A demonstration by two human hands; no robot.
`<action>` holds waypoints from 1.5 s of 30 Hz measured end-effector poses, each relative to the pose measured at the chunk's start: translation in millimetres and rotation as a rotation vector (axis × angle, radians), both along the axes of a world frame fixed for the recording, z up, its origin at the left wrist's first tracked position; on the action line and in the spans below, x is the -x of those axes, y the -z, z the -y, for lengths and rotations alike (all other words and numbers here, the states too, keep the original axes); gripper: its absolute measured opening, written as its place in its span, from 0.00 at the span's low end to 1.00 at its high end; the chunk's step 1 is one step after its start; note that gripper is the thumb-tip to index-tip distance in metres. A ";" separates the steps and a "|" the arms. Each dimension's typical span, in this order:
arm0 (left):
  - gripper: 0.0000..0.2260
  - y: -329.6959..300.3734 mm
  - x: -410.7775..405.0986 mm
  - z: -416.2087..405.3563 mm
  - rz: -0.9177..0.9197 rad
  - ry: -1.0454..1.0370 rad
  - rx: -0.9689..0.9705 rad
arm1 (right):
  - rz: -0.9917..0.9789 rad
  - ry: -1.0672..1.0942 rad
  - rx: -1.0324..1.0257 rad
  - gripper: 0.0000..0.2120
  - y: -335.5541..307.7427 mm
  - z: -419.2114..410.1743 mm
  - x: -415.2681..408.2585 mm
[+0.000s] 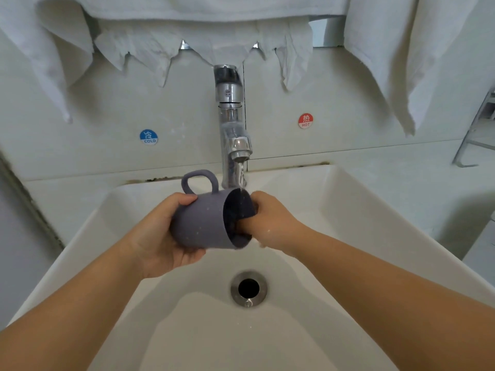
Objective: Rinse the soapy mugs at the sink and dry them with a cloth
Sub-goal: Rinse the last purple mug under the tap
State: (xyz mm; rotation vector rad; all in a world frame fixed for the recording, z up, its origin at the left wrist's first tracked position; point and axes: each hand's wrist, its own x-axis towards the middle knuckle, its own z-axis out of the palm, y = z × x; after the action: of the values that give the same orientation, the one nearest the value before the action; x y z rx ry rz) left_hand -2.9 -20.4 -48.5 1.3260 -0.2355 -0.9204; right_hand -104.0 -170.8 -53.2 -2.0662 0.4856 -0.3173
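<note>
A grey-purple mug (203,220) lies on its side above the white sink (356,210), handle up, mouth turned right. My left hand (160,234) grips its base end from below and behind. My right hand (270,218) is at the mouth, its fingers reaching inside the mug and hidden there. Water runs from the chrome tap (231,121) onto the mug's rim. White cloths (401,62) hang on the wall above.
The drain (249,288) sits in the sink floor below the mug, with a film of water around it. A blue COLD sticker (149,137) and a red HOT sticker (305,120) mark the back wall. A metal rack (476,135) stands at the right edge.
</note>
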 end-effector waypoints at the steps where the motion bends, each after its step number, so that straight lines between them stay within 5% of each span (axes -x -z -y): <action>1: 0.22 1.3 2.4 1.1 0.009 0.018 -0.029 | 0.002 0.007 0.059 0.03 -0.5 0.9 -0.9; 7: 0.16 3.1 6.9 4.5 0.014 -0.022 -0.094 | 0.024 0.033 0.110 0.08 0.9 1.0 -0.4; 12: 0.17 3.8 6.5 3.9 0.020 -0.068 -0.141 | -0.080 -0.029 -0.043 0.06 1.1 -2.7 -0.3; 15: 0.19 4.6 10.9 7.1 0.005 -0.039 -0.165 | -0.113 0.104 0.071 0.13 5.4 1.5 -4.9; 22: 0.22 2.6 9.0 4.9 -0.026 -0.033 -0.210 | -0.086 -0.039 0.039 0.06 3.2 -0.7 -2.6; 28: 0.23 1.6 15.8 7.8 0.011 0.029 -0.277 | -0.129 0.163 0.221 0.13 4.9 2.3 -5.5; 35: 0.28 4.0 4.1 2.2 -0.048 0.033 -0.336 | -0.196 -0.099 -0.044 0.05 0.9 -2.1 2.6; 40: 0.28 3.7 1.9 1.8 -0.089 0.068 -0.350 | -0.160 0.065 0.047 0.14 6.0 3.0 -2.5; 45: 0.24 -0.9 -0.6 -2.3 -0.042 0.083 -0.336 | -0.192 -0.015 -0.094 0.18 -1.5 -0.7 4.4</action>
State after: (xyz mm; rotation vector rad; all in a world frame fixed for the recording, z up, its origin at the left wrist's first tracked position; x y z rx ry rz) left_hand -2.3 -18.1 -47.6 1.6130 -0.1056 -1.0907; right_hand -108.4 -170.1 -51.7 -2.0170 0.5887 -0.0857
